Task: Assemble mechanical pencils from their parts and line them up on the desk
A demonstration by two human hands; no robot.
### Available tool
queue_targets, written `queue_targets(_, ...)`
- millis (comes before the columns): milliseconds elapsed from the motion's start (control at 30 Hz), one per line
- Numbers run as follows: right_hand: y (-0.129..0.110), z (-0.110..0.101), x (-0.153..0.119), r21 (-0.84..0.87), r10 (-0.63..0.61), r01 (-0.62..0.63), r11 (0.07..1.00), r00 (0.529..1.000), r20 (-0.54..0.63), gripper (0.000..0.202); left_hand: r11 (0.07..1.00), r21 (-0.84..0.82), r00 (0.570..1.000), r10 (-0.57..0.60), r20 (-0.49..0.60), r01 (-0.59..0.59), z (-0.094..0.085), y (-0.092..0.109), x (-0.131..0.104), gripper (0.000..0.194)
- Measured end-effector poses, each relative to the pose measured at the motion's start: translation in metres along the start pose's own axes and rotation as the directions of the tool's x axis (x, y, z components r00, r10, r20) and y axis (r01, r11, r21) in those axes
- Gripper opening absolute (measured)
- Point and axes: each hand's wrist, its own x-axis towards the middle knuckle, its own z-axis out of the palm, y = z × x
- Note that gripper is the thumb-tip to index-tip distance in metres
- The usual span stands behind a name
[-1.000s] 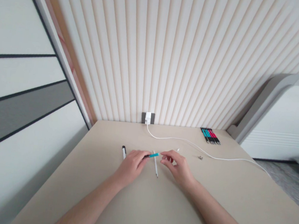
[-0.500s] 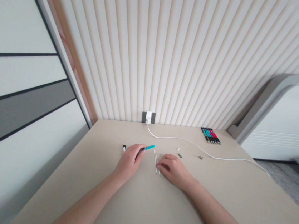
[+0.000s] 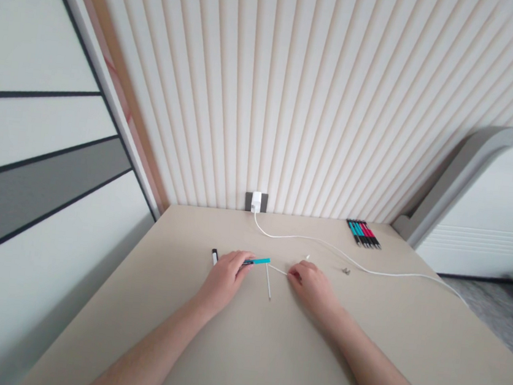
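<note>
My left hand (image 3: 227, 274) is closed around a teal and black pen barrel (image 3: 261, 261), whose teal end points right. Between the fingertips of my right hand (image 3: 311, 283) is one end of a thin white pen refill (image 3: 278, 270); its other end reaches left, close to the barrel's teal tip. A second white refill (image 3: 269, 283) lies on the table between the hands. Behind my left hand a black and white pen-like piece (image 3: 214, 257) is partly hidden.
A white charger (image 3: 256, 202) sits in the wall socket, its cable (image 3: 337, 250) running right across the table (image 3: 238, 351). Several teal and red pens (image 3: 363, 234) lie in a row at the back right. Small metal parts (image 3: 346, 271) and a tiny white piece (image 3: 308, 257) are near my right hand.
My right hand has picked up one refill and swung it from lengthwise to nearly crosswise, moving slightly right. The teal barrel in my left hand has shifted a little right and down.
</note>
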Motion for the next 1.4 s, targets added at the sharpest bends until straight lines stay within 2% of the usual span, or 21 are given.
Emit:
queue_targets(133, 0.006, -0.001, 0.002, 0.004, -0.02, 0.021, 1.0, 0.997, -0.078, 0.014, 1.0, 0.015, 1.0, -0.002, 0.001, 0.002, 0.0, -0.002, 0.0, 0.015)
queue_targets(300, 0.007, -0.011, 0.003, 0.076, -0.056, 0.067, 0.995, 0.989, -0.14, 0.016, 0.999, 0.033, 1.0, 0.006, 0.027, -0.007, -0.001, -0.003, 0.0, 0.015)
queue_targets(500, -0.001, -0.015, 0.002, 0.054, -0.098, 0.106, 0.993, 0.985, -0.14, 0.017, 0.999, 0.033, 1.0, 0.005, 0.024, -0.005, 0.001, -0.004, 0.0, 0.014)
queue_targets(767, -0.012, -0.021, 0.001, 0.079, -0.163, 0.175, 0.981, 0.977, -0.141, 0.018, 0.998, 0.048, 0.997, 0.032, 0.075, -0.035, -0.002, 0.002, 0.001, 0.012)
queue_targets(1000, -0.022, -0.023, -0.001, 0.17, -0.287, 0.311, 0.935, 0.946, -0.152, 0.016, 0.997, 0.009, 0.983, 0.078, 0.169, -0.081, -0.003, 0.01, 0.0, 0.014)
queue_targets(1167, -0.016, -0.024, -0.001, 0.179, -0.236, 0.277, 0.944, 0.946, -0.222, 0.024, 1.0, -0.001, 0.993, 0.026, 0.112, -0.026, -0.002, 0.006, 0.001, 0.013)
queue_targets(1267, -0.009, -0.025, 0.0, 0.165, -0.204, 0.24, 0.957, 0.956, -0.212, 0.022, 1.0, 0.0, 0.995, 0.012, 0.096, -0.012, -0.002, 0.004, 0.001, 0.014)
queue_targets(1400, -0.005, -0.025, 0.002, 0.178, -0.233, 0.264, 0.948, 0.956, -0.181, 0.017, 1.0, 0.006, 0.993, 0.015, 0.121, -0.016, -0.002, 0.004, 0.0, 0.012)
